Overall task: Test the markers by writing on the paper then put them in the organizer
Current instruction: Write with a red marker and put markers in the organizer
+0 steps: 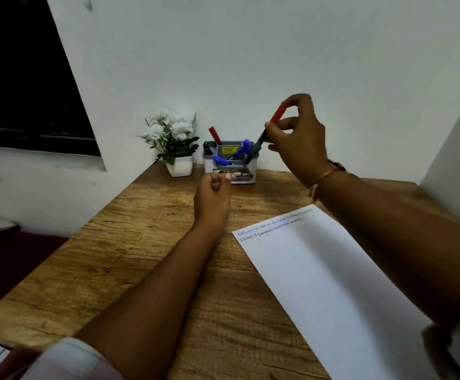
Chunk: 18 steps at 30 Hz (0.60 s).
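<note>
Right hand (pixel 301 138) fingers pinched on red-capped marker (pixel 268 133), tip angled down into organizer (pixel 230 161) for stowing. Left hand (pixel 213 197) fisted, empty, before organizer. Paper (pixel 333 283) nearer, test lines written.

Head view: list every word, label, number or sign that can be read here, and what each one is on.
"OP": white letters, cut off, on the dark label on the organizer's front.
Yellow sticker on the organizer: it carries print, perhaps a price, too small to read.
Paper: two handwritten lines in several colours along its top edge, too small and blurred to read.
Markers: no readable print.
</note>
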### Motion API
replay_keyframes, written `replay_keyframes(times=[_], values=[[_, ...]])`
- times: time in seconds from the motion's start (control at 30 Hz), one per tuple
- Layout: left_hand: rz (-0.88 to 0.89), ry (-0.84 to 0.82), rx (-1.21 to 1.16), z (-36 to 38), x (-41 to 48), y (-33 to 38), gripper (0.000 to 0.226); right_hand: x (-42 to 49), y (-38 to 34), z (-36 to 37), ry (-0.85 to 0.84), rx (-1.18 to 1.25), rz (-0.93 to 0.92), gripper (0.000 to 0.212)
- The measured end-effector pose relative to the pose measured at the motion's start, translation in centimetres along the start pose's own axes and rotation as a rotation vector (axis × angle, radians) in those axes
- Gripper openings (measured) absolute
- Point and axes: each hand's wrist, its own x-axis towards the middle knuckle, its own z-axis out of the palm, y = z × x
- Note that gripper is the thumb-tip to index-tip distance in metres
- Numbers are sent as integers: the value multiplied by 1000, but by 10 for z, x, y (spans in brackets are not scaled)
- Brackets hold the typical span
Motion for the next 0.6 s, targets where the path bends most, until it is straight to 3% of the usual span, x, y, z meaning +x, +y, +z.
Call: replay_keyframes(times=[0.2,0.43,0.6], values=[[-11,22,42,-1,0,-4,23,30,9,53,71,-93,-18,30],[-20,13,34,0,-2,-2,22,36,21,82,10,-215,8,23],[-16,0,48,1,-3,0,22,35,17,85,-126,-498,-34,25]])
